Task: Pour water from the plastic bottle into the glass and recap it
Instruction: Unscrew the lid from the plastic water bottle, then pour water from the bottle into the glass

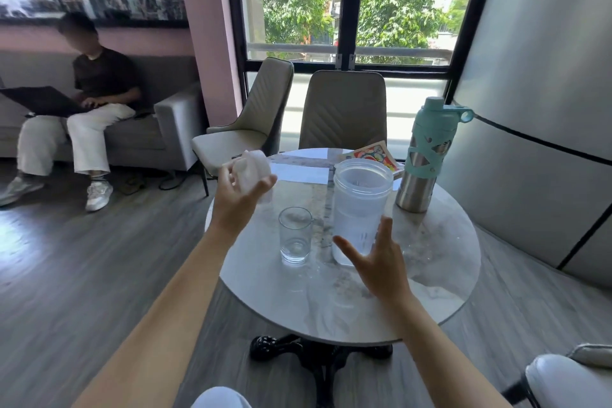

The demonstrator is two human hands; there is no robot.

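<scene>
A wide, translucent plastic bottle (359,205) stands uncapped on the round marble table (440,275), partly filled with water. Its white cap (253,169) is in my left hand (238,195), which is raised above the table's left edge. A clear drinking glass (294,235) stands upright just left of the bottle and looks empty. My right hand (377,258) is open with fingers spread, just in front of the bottle's lower part and holding nothing; whether it touches the bottle I cannot tell.
A steel flask with a teal lid (427,156) stands at the table's far right, beside a colourful book (374,154). Two beige chairs (342,109) sit behind the table. A person with a laptop (82,99) sits on a grey sofa at left.
</scene>
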